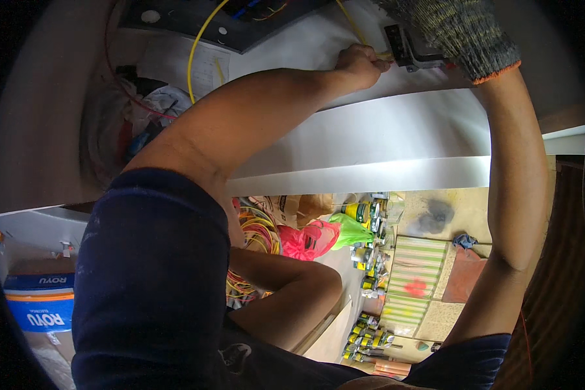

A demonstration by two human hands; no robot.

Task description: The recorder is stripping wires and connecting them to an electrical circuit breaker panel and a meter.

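Observation:
My left hand [361, 67] is bare and closed, its fingers pinching the end of a yellow wire [353, 23] that comes down from the top edge. Just right of the fingertips, the wire's end meets a black and grey hand tool [402, 47] that looks like a wire stripper. My right hand [465, 36], in a grey knitted glove with an orange cuff, is closed around that tool's handle side; its fingers are partly cut off by the top edge. Both hands are above a white panel surface [396, 130].
A dark grey metal enclosure [182, 26] is at the top left, with another yellow wire [192, 58] looping beside it. A paper sheet [182, 62] and plastic bags [166, 101] lie near. Below are wire coils [257, 227], a pink bag [309, 239], several cans [364, 260] and a blue-white box [40, 302].

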